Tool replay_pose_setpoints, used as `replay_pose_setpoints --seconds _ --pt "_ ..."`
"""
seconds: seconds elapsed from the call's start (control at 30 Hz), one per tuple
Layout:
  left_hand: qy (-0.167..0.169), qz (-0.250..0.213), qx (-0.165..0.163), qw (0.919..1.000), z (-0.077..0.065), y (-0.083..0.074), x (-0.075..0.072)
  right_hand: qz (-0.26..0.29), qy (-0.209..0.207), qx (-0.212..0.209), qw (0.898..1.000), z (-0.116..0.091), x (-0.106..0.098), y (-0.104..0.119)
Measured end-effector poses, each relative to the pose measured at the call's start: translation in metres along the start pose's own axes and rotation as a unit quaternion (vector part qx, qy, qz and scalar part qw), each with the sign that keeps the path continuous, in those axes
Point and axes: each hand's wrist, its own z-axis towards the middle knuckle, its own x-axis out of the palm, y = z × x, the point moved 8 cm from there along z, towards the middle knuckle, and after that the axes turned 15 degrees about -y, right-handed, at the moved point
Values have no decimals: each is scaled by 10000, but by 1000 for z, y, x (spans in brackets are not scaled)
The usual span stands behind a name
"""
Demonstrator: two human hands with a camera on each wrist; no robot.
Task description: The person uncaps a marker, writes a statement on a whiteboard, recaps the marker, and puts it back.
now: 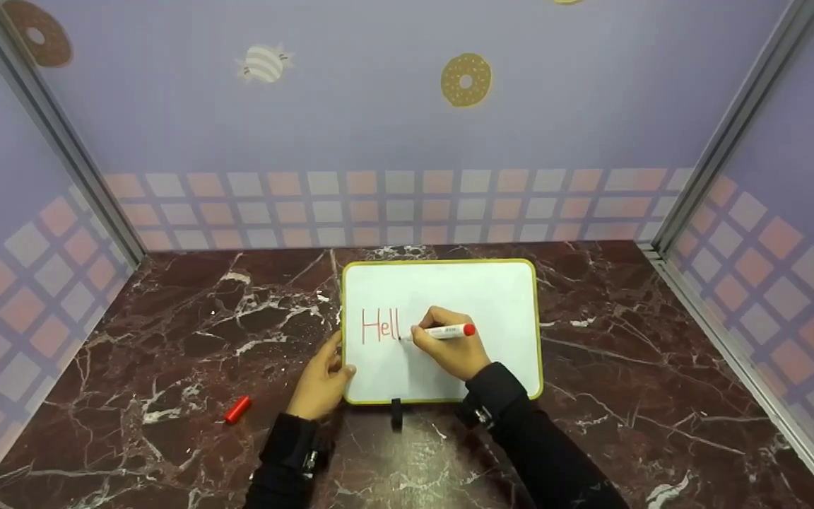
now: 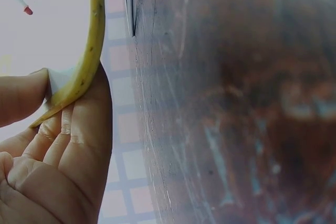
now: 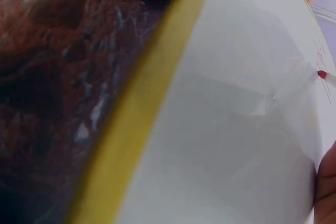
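A whiteboard [image 1: 478, 290] with a yellow frame stands on the tabletop, with "Hell" in red strokes on its left half. My left hand [image 1: 322, 382] grips its lower left edge; in the left wrist view the thumb lies over the front and the fingers [image 2: 84, 124] go behind the frame. Between thumb and fingers, my right hand [image 1: 460, 353] pinches a white marker [image 1: 446, 331] with a red end. In the right wrist view the marker's red tip [image 3: 322, 74] is at the red strokes, while part of the right hand [image 3: 326, 187] shows at the board's surface.
A red marker cap [image 1: 237, 410] lies on the dark marbled table [image 1: 188, 339], left of my left hand. Below the board's bottom edge a black foot [image 1: 396, 416] sticks out. Patterned panels [image 1: 393, 127] enclose the back and both sides.
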Motion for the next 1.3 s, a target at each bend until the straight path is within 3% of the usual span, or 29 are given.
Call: replay_pose_setpoints --seconds 0.23,0.43,0.8,1.07,1.3 --pt "-18 90 29 10000 0 -2 -1 -14 -305 159 9994 -1 -4 12" --pt "-32 143 48 9999 -1 -2 -1 188 -576 209 9979 3 -9 -5" --pt "-38 158 -20 9999 0 0 -1 192 -433 -76 9989 4 -7 -3" --pt "-41 138 65 9999 1 0 -1 3 -408 0 9992 2 -7 0" --pt "-27 120 39 9999 1 2 0 -9 -503 190 9986 1 -11 20"
